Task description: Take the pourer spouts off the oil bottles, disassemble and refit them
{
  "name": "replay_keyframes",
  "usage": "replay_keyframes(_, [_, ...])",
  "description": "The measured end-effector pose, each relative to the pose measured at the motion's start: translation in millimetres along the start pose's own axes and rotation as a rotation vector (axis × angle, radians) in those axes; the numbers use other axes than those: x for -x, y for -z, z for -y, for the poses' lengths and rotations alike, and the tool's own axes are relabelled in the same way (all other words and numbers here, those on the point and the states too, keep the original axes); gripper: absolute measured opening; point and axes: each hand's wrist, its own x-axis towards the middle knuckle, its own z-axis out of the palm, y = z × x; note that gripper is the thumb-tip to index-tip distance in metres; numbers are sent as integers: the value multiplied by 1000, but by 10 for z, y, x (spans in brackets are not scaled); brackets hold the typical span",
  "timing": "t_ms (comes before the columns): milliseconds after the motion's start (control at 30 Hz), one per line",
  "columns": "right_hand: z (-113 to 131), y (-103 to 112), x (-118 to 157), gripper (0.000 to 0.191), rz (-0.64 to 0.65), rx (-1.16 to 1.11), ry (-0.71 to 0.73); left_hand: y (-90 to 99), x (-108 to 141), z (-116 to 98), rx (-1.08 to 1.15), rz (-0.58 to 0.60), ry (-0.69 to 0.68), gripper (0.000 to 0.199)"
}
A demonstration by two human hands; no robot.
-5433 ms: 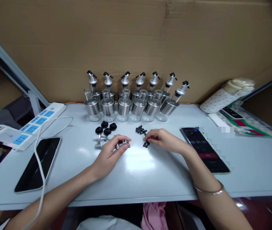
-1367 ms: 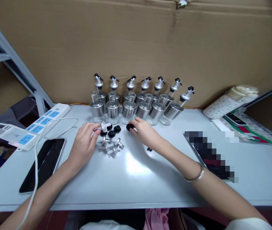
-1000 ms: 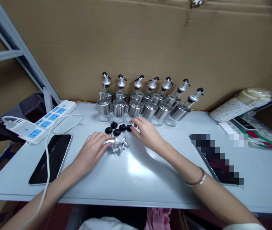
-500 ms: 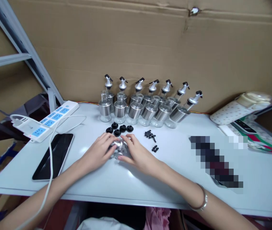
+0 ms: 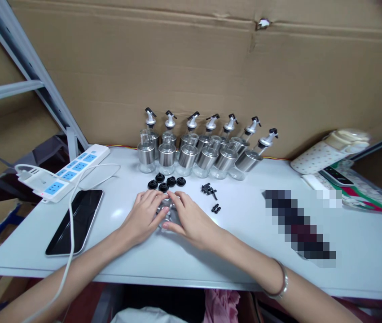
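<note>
Head view, counter: pale grey counter [image 5: 126, 264], cardboard [image 5: 164, 63] upright behind it.
Left hand: left hand [image 5: 147, 214], palm down, fingers curled over the left side of the spouts [image 5: 166, 216]; thumb lies across them. Cannot tell whether it grips any.
Right hand: right hand [image 5: 191, 220], cupped at the right side of the same spouts, thumb set apart from the fingers. Cannot tell whether it grasps one; bracelet [image 5: 283, 280] on its wrist.
Spouts: silver, loose in a small heap on the counter between both hands; mostly hidden by fingers, count unclear.
Stoppers: five black stoppers [image 5: 171, 181] in a close cluster just beyond the fingertips, in front of the bottles.
Levers: black levers [image 5: 209, 189] in a small heap, to the right of the stoppers.
Rings: small black rings [image 5: 216, 208] grouped near the levers, on the near side.
Bottles: bottles [image 5: 188, 157] with steel sleeves, in two rows near the cardboard; seven carry spouts with black levers, five in front have bare necks.
Left end: power strip [image 5: 76, 166], phone [image 5: 76, 222]; white cable [image 5: 70, 211] crosses the phone.
Right end: pixelated dark slab [image 5: 298, 226]; dotted flask [image 5: 325, 152] leaning; patterned bag [image 5: 367, 204] near it.
</note>
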Motion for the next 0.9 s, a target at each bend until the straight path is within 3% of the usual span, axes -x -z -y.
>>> replay_keyframes(100, [-11,104,66,65,-82,-23,22,65,51,5,18,-81,22,28])
replay_keyframes(167, [-81,221,130,57,-217,-30,17,133,131,36,21,-139,43,27])
replay_keyframes(233, [-230,371,191,50,-470,-32,-21,205,235,95,18,-171,44,25])
replay_keyframes(367, [-749,713,263,52,-1153,-103,-230,311,402,254,19,-145,-33,21])
replay_keyframes(433, [-1053,854,265,55,-1317,-191,-346,332,422,313,25,-132,-98,20])
replay_keyframes(533, [-1445,987,220,57,-1347,-248,-416,328,377,343,46,-133,-224,20])
replay_keyframes(633, [-1702,1066,114,58,-1304,-247,-382,304,312,341,62,-153,-286,20])
replay_keyframes(733, [-1835,1141,-21,53,-1296,-265,-350,286,284,349,84,-165,-244,22])
replay_keyframes(900, [-1892,1190,-167,39,-1314,-116,-445,285,277,357,86,-156,-200,23])
